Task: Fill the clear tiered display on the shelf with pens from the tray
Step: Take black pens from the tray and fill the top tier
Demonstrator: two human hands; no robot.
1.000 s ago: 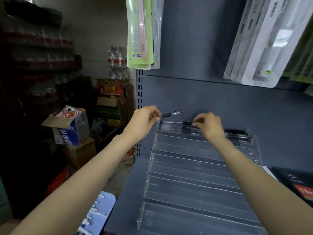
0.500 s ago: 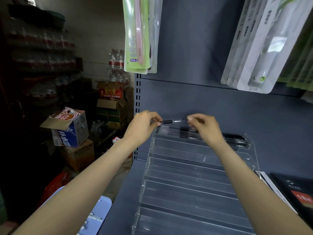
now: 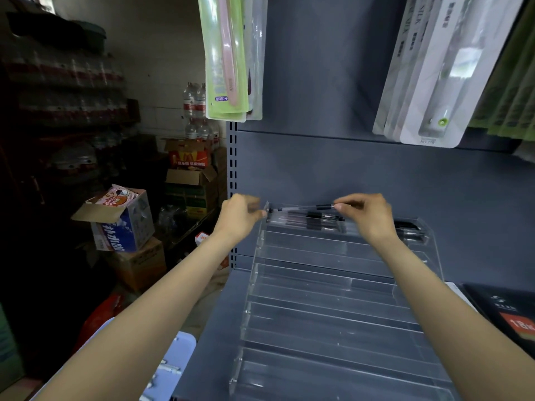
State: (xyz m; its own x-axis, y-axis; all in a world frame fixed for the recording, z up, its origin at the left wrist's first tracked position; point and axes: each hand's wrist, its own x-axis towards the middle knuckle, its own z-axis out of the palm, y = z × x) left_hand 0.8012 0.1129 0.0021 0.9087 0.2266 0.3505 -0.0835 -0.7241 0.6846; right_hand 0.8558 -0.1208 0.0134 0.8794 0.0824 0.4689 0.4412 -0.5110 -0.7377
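Observation:
The clear tiered display [image 3: 318, 285] stands on the grey shelf, its lower tiers holding nothing. Several black pens [image 3: 314, 222] lie in the top tier, with more at its right end [image 3: 411, 229]. One black pen [image 3: 304, 208] lies level just above that top tier. My right hand [image 3: 366, 217] pinches its right end. My left hand [image 3: 240, 217], slightly blurred, pinches at its left end by the display's left wall. The light blue tray [image 3: 176, 363] with loose pens shows at the bottom left, below the shelf.
Packaged toothbrushes hang above, green ones [image 3: 228, 59] on the left and white ones [image 3: 434, 76] on the right. A dark box [image 3: 509, 314] lies on the shelf to the display's right. Cardboard boxes [image 3: 121, 224] and bottled water [image 3: 195, 108] crowd the floor to the left.
The pen has been lowered from a tilted hold to level over the top tier. My right hand has taken its right end, and both hands have spread apart along it.

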